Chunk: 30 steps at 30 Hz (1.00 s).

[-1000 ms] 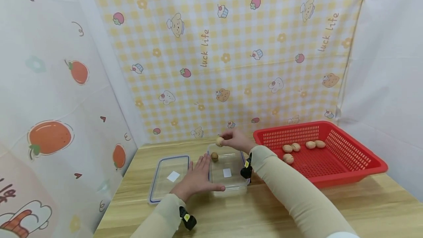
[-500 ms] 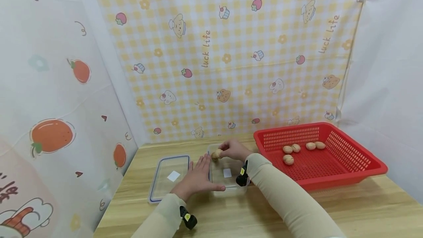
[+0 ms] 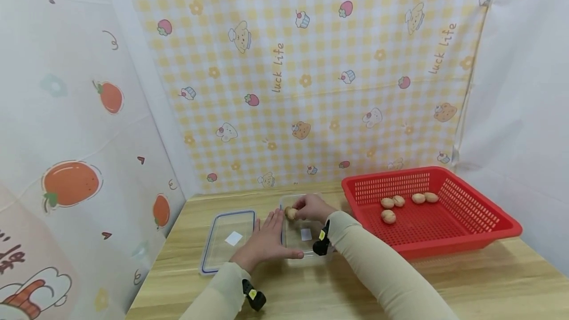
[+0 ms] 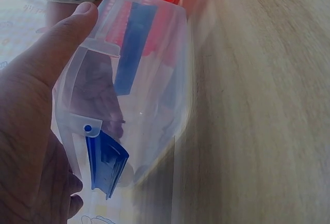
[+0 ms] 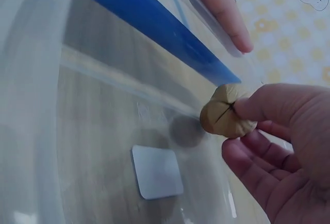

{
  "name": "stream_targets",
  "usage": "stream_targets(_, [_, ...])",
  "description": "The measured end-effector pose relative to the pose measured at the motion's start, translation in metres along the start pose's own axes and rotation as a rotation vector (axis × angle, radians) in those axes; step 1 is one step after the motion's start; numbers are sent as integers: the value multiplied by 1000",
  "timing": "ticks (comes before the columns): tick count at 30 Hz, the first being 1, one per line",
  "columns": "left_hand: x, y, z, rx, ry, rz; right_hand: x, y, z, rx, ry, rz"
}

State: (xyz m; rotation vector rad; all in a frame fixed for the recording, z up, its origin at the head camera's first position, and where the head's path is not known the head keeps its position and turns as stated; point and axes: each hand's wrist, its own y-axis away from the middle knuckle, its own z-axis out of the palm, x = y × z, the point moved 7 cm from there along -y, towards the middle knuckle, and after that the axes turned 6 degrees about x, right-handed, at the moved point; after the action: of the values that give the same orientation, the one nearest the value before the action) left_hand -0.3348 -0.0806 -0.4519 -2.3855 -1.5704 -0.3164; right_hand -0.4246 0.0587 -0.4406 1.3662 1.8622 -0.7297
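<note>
A walnut (image 3: 291, 214) is pinched between the thumb and fingers of my right hand (image 3: 312, 208), low inside a clear plastic box (image 3: 306, 253). Another walnut (image 3: 287, 209) lies beside it at the box's far left corner, partly hidden. The right wrist view shows the pinched walnut (image 5: 227, 113) with a dark cross-shaped mark, above a white square label (image 5: 157, 172). My left hand (image 3: 265, 243), fingers spread and straight, rests along the box's left side, thumb over the near end. Blue clips (image 4: 105, 162) hang from the box's sides in the left wrist view.
A clear lid (image 3: 218, 248) with a blue seal lies left of the box. To the right stands a red slotted basket (image 3: 449, 246) with several walnuts (image 3: 388, 217). A patterned curtain (image 3: 329, 102) rises behind the wooden table (image 3: 293, 300).
My right hand has lowered the walnut from above the far rim into the box, next to the other walnut. The left hand has stayed in place.
</note>
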Motion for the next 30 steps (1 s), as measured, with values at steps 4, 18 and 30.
stream_targets(4, [0, 1, 0, -3, 2, -2, 3, 1, 7, -24, -5, 22])
stream_targets(18, [-1, 1, 2, -4, -7, -5, 9, 6, 22, -53, -76, 96])
stream_targets(30, [-1, 1, 2, -4, -7, -1, 13, 1, 24, -40, -125, 72])
